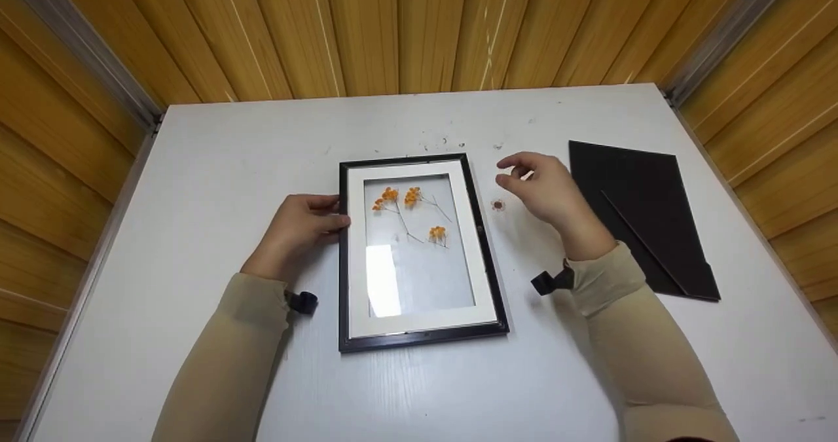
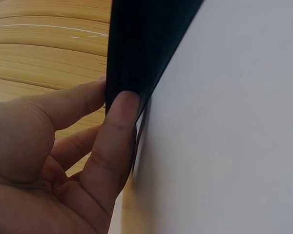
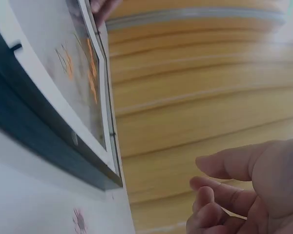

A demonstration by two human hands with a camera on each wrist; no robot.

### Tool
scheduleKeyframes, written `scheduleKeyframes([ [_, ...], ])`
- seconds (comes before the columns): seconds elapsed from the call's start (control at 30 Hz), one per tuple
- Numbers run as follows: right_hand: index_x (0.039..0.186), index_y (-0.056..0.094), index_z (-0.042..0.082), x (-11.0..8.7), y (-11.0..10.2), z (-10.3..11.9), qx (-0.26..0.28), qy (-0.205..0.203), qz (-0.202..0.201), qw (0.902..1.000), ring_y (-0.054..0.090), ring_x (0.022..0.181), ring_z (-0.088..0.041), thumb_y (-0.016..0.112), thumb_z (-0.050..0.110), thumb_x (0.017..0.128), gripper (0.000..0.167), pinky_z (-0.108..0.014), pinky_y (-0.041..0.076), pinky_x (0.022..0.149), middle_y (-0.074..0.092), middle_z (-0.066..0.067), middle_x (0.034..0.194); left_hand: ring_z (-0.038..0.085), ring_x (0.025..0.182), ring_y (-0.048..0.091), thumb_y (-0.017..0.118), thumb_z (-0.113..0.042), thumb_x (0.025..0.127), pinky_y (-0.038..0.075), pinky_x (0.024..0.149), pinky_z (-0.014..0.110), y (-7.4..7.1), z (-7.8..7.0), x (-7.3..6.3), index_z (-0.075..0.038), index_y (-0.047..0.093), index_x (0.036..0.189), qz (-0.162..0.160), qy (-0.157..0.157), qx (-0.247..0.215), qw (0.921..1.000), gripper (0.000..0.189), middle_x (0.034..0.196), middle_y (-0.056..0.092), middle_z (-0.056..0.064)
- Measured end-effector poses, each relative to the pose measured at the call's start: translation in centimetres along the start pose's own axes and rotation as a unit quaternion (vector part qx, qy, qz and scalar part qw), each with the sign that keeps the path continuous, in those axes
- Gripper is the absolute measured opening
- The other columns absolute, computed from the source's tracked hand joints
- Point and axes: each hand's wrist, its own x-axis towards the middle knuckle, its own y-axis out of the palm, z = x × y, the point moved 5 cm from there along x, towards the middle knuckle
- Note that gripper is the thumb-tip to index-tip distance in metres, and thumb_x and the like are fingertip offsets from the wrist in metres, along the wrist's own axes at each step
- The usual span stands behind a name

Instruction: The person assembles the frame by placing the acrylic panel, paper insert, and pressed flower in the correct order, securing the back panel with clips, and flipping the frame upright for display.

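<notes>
A black picture frame [image 1: 424, 340] with a white mat [image 1: 486, 311] lies face up near the table's middle. Behind its clear pane [image 1: 425, 285] are several sprigs of orange dried flowers [image 1: 411, 197]. My left hand [image 1: 298, 232] grips the frame's left side between thumb and fingers; the left wrist view shows the thumb [image 2: 123, 109] against the black edge. To the right of the frame, my right hand [image 1: 546, 190] hovers with loosely bent fingers and nothing between them. A small reddish pressed flower [image 1: 498, 205] lies on the table between the frame and that hand.
A black backing board [image 1: 635, 180] with a slanted stand flap [image 1: 645, 245] lies on the right of the white table [image 1: 262, 141]. Small dark specks [image 1: 444, 142] are scattered beyond the frame. Wood-patterned panels [image 1: 425, 36] enclose the table at the back and sides.
</notes>
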Motion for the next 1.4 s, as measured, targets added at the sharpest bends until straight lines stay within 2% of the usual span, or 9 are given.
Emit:
scheduleKeyframes([
  [0.2,0.141,0.077,0.002,1.1,-1.0,-1.9,-0.014,0.004,-0.019,0.9997,0.059,0.096,-0.022,0.074,0.019,0.107,0.038,-0.023,0.046,0.077,0.072,-0.014,0.114,0.036,0.136,0.074,0.081,-0.009,0.105,0.07,0.101,0.03,-0.1,0.2,-0.1,0.005,0.055,0.162,0.001,-0.01,-0.006,0.9999,0.065,0.161,0.063,0.025],
  [0.37,0.141,0.077,0.0,2.0,-0.4,-3.5,-0.028,0.019,0.003,0.9994,0.066,0.111,-0.032,0.073,0.017,0.107,0.039,-0.027,0.049,0.086,0.078,-0.026,0.133,0.037,0.138,0.073,0.081,-0.009,0.105,0.069,0.102,0.03,-0.1,0.3,0.0,0.005,0.055,0.162,-0.002,-0.011,-0.001,0.9999,0.065,0.163,0.061,0.025],
  [0.5,0.141,0.077,0.0,2.2,0.3,-4.7,-0.056,0.04,0.045,0.9967,0.066,0.129,-0.039,0.074,0.02,0.106,0.041,-0.044,0.055,0.106,0.077,-0.027,0.136,0.035,0.137,0.074,0.082,-0.01,0.105,0.069,0.101,0.029,-0.1,0.2,0.0,0.004,0.057,0.162,-0.003,-0.007,0.014,0.9999,0.064,0.162,0.063,0.023],
  [0.57,0.141,0.077,0.0,2.3,0.6,-5.1,-0.069,0.049,0.064,0.9943,0.064,0.133,-0.04,0.075,0.021,0.104,0.043,-0.05,0.053,0.114,0.077,-0.027,0.135,0.034,0.136,0.074,0.082,-0.011,0.104,0.069,0.1,0.029,-0.1,0.1,-0.1,0.003,0.058,0.161,-0.005,-0.004,0.018,0.9998,0.063,0.162,0.064,0.023],
  [0.73,0.143,0.076,0.001,2.4,1.4,-5.6,-0.091,0.065,0.088,0.9898,0.065,0.13,-0.039,0.081,0.026,0.1,0.05,-0.051,0.055,0.112,0.077,-0.026,0.139,0.032,0.136,0.073,0.081,-0.01,0.105,0.068,0.103,0.03,0.1,-0.1,-0.2,0.005,0.057,0.161,-0.002,0.002,0.004,1.0,0.063,0.162,0.063,0.024],
  [0.93,0.139,0.079,0.002,2.3,2.2,-5.8,-0.117,0.061,0.082,0.9879,0.066,0.142,-0.044,0.084,0.031,0.1,0.049,-0.059,0.054,0.124,0.078,-0.024,0.142,0.034,0.137,0.073,0.081,-0.009,0.105,0.068,0.104,0.03,0.2,-0.3,-0.3,0.005,0.057,0.161,-0.003,0.003,0.009,0.9999,0.063,0.16,0.064,0.026],
  [1.23,0.127,0.086,0.004,2.1,2.5,-5.8,-0.102,0.055,0.07,0.9908,0.07,0.136,-0.042,0.084,0.022,0.1,0.033,-0.057,0.057,0.119,0.082,-0.02,0.134,0.033,0.136,0.074,0.081,-0.008,0.105,0.069,0.102,0.029,0.1,-0.2,-0.2,0.004,0.057,0.161,-0.003,-0.003,0.009,0.9999,0.062,0.16,0.065,0.024],
  [1.4,0.118,0.087,0.003,2.2,2.6,-5.8,-0.092,0.049,0.064,0.9925,0.071,0.117,-0.036,0.085,0.02,0.098,0.027,-0.047,0.058,0.103,0.085,-0.019,0.121,0.033,0.136,0.073,0.081,-0.008,0.105,0.069,0.102,0.029,0.0,-0.2,-0.2,0.003,0.057,0.162,-0.003,-0.007,0.004,1.0,0.063,0.161,0.064,0.024],
])
